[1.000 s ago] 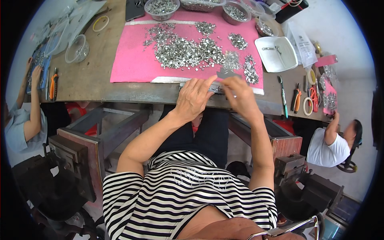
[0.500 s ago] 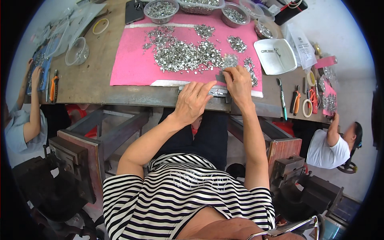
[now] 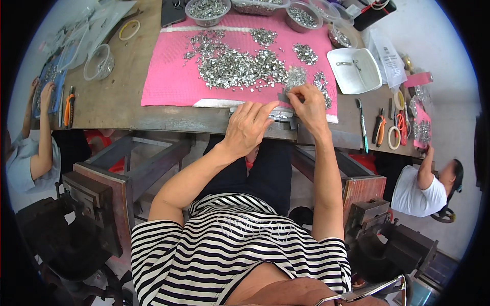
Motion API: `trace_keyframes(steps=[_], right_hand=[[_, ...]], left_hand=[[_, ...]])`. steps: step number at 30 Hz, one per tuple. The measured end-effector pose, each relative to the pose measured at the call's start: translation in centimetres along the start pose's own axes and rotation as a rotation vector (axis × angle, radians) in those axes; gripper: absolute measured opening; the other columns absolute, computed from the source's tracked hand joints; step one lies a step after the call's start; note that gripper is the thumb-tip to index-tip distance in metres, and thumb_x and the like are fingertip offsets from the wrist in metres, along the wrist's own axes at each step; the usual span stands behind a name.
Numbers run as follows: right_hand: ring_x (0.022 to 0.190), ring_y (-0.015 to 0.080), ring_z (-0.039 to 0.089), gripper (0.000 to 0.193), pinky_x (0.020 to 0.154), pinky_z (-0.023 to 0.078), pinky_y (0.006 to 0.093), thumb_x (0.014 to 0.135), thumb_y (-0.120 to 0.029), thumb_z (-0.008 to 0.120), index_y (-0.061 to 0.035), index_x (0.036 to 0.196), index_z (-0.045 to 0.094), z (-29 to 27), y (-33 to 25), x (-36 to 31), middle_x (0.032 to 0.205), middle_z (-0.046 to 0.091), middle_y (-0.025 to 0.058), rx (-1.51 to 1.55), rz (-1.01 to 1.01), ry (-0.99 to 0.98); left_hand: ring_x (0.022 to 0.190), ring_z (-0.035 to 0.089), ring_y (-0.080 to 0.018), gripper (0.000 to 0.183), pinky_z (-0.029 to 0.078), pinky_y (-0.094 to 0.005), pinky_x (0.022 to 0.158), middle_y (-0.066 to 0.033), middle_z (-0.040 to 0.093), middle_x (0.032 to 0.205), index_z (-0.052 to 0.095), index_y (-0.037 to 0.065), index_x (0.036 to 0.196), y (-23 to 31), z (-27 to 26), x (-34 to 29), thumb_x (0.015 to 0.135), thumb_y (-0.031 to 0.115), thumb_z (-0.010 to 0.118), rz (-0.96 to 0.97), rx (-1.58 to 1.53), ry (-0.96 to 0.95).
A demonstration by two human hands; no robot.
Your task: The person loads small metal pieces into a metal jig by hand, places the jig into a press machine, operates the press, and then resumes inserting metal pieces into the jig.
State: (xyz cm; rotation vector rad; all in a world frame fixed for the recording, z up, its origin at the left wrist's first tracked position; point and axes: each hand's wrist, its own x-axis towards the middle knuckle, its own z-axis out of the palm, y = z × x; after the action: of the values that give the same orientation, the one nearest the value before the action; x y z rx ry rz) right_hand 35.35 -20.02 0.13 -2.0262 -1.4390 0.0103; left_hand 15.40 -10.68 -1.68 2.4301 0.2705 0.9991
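Note:
At the table's front edge lies a narrow metal fixture [image 3: 282, 115]. My left hand [image 3: 249, 126] is closed over its left end, with thumb and forefinger reaching along it. My right hand [image 3: 310, 106] hovers by the fixture's right end, its thumb and fingertips pinched together; whatever they hold is too small or hidden. Beside those fingertips is a flat dark grey piece [image 3: 282, 97]. Just beyond sits a small heap of thin shiny parts [image 3: 296, 76]. A large pile of small silvery metal pieces [image 3: 229, 69] spreads over the pink mat [image 3: 168, 76], with smaller piles around it.
Tubs of metal parts [image 3: 206, 23] line the far side. To the right stand a white tray [image 3: 339, 76], a toothbrush [image 3: 362, 125], orange-handled pliers [image 3: 378, 127] and tape rolls [image 3: 393, 137]. More pliers [image 3: 69, 108] and a clear cup [image 3: 99, 69] lie left. People work at both sides.
My right hand has shifted slightly right, and its fingertips are drawn closer together in a pinch. My left hand stays on the fixture. The whole view has shifted a little.

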Motion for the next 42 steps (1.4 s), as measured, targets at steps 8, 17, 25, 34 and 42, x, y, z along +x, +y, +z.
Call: trace_keyframes(steps=[8, 17, 25, 34, 42], right_hand=[[0.085, 0.0284, 0.061, 0.007, 0.079, 0.043, 0.0424, 0.083, -0.009, 0.076, -0.0063, 0.089, 0.074, 0.2, 0.1, -0.6, 0.084, 0.063, 0.0087, -0.038, 0.02, 0.092], [0.087, 0.0276, 0.058, 0.009, 0.08, 0.042, 0.0415, 0.082, -0.013, 0.077, -0.01, 0.09, 0.073, 1.1, -1.0, -0.6, 0.084, 0.061, 0.0062, -0.286, -0.071, 0.123], [0.081, 0.028, 0.062, 0.01, 0.078, 0.046, 0.0398, 0.083, -0.006, 0.073, -0.0036, 0.091, 0.068, 0.1, -1.8, -1.1, 0.085, 0.063, 0.0091, 0.039, -0.017, 0.067], [0.086, 0.0293, 0.064, 0.012, 0.078, 0.051, 0.0372, 0.083, 0.003, 0.067, 0.0021, 0.092, 0.059, -0.2, -4.2, -3.6, 0.092, 0.065, 0.0136, 0.397, -0.031, -0.045], [0.085, 0.0309, 0.062, 0.014, 0.076, 0.05, 0.0391, 0.081, 0.004, 0.067, 0.0016, 0.091, 0.058, 0.0, -4.1, -3.3, 0.09, 0.063, 0.0137, 0.343, -0.071, -0.046]], left_hand=[[0.086, 0.059, -0.0305, 0.054, 0.046, -0.0416, 0.077, -0.0118, 0.062, 0.097, 0.056, 0.005, 0.137, 0.0, 0.0, -0.1, 0.086, 0.01, 0.073, -0.006, 0.001, -0.009], [0.087, 0.059, -0.0302, 0.054, 0.046, -0.0415, 0.077, -0.0117, 0.062, 0.098, 0.056, 0.005, 0.137, 0.0, 0.1, 0.0, 0.086, 0.01, 0.073, 0.0, -0.005, -0.001], [0.087, 0.058, -0.0308, 0.056, 0.046, -0.0419, 0.077, -0.0118, 0.062, 0.097, 0.054, 0.005, 0.139, 0.0, 0.1, -0.1, 0.087, 0.01, 0.072, -0.003, 0.001, 0.0], [0.089, 0.059, -0.0314, 0.059, 0.046, -0.0427, 0.078, -0.012, 0.062, 0.099, 0.053, 0.004, 0.14, 0.0, 0.1, 0.0, 0.084, 0.006, 0.072, 0.005, -0.025, 0.029], [0.089, 0.059, -0.0308, 0.057, 0.047, -0.0425, 0.079, -0.0113, 0.062, 0.097, 0.053, 0.005, 0.14, -0.1, 0.1, -0.1, 0.086, 0.007, 0.071, -0.006, -0.019, 0.021]])
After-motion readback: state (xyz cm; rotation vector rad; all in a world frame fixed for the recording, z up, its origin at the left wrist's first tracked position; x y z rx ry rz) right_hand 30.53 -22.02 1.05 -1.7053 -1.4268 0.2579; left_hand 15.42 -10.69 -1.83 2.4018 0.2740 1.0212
